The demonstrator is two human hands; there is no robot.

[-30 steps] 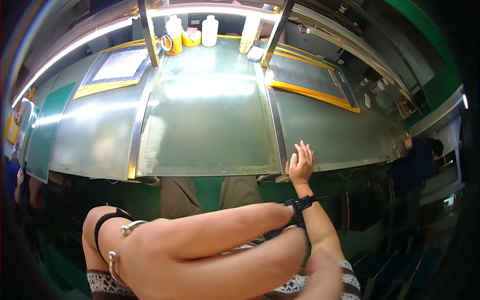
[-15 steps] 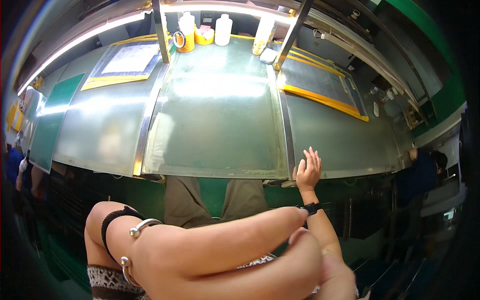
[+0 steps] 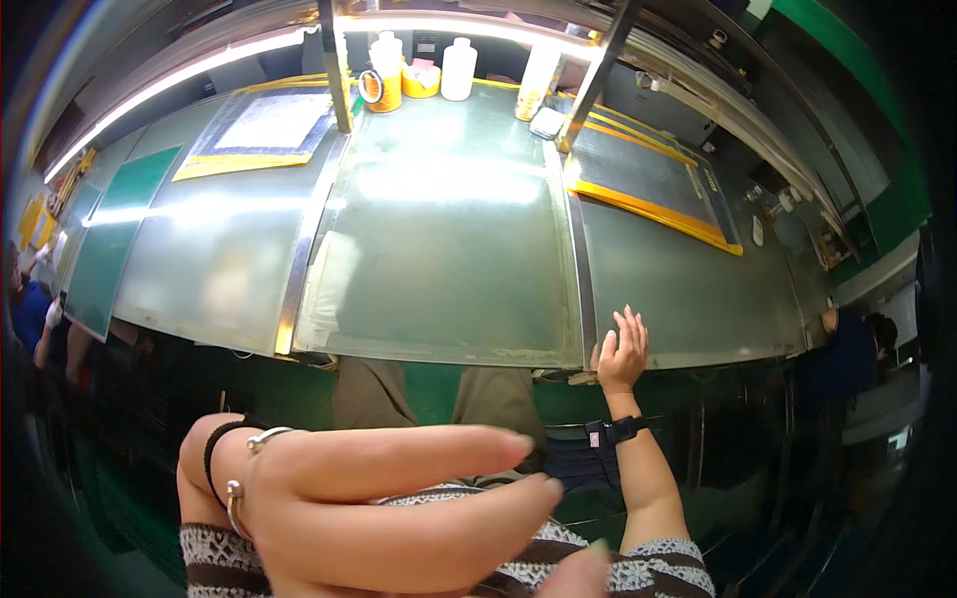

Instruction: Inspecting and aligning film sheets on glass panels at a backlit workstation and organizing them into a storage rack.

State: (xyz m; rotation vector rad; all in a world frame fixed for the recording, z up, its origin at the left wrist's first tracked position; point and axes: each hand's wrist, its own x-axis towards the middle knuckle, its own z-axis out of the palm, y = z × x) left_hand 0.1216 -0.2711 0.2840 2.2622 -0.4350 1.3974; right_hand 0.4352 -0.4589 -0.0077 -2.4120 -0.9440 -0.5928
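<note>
Close to the camera, my left hand (image 3: 349, 518) spans the lower middle, its large fingers stretched out and apart with nothing between them. A silver cuff bracelet (image 3: 235, 503) and a black band circle that wrist. Further off, my right hand (image 3: 623, 351) lies at the front edge of the glass-like tabletop (image 3: 449, 269), just right of a metal divider strip (image 3: 582, 299). Its fingers are straight and it holds nothing. A black wristband device (image 3: 620, 431) is on the right wrist. My seated legs (image 3: 493, 404) reach under the table edge.
At the back stand an orange bottle (image 3: 385, 90), a white bottle (image 3: 459, 72) and an orange tub (image 3: 421, 82). Yellow-edged framed panels lie left (image 3: 244, 164) and right (image 3: 648, 179). People sit at the far left (image 3: 32, 309) and right (image 3: 847, 344); metal posts rise behind.
My left fingers have drawn left, off the right wrist, and spread, baring the wristband device. My right hand stays at the table edge; the whole view has shifted slightly.
</note>
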